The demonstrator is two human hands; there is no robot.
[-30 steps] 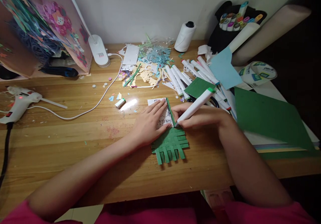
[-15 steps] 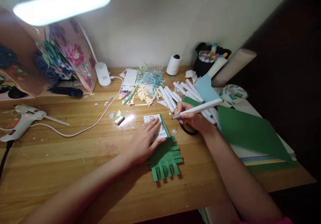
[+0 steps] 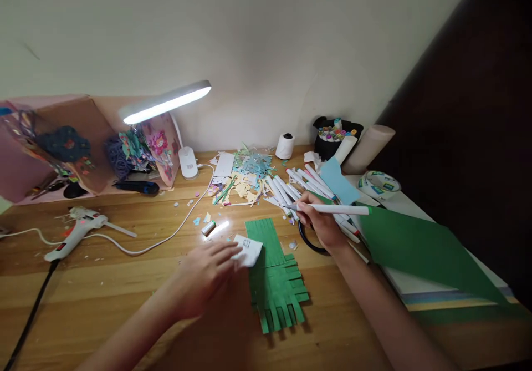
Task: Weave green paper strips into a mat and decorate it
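My right hand [image 3: 318, 221] grips a marker [image 3: 343, 209], a white barrel with an uncapped grey tip pointing left. Slightly blurred, my left hand [image 3: 203, 277] pinches the left edge of a small white drawn-on paper [image 3: 249, 252]. That paper is tilted and overlaps the left side of a green paper piece [image 3: 276, 282]. The green piece lies flat on the table, its strips fringed along the right and lower edges and fine cuts at the top. A marker cap [image 3: 208, 228] rests to the upper left of the white paper.
Loose markers [image 3: 286, 191] and paper scraps [image 3: 245, 188] lie behind the hands. A hot glue gun [image 3: 78, 232] with cables sits at the left, near a lit lamp [image 3: 170, 105]. Green sheets [image 3: 428, 249], a tape roll [image 3: 379, 185] and a marker holder [image 3: 328, 146] are at the right.
My left hand has moved left, drawing the white paper off the green piece's upper part and uncovering it. The marker in my right hand has swung nearer level. The camera view has tilted up.
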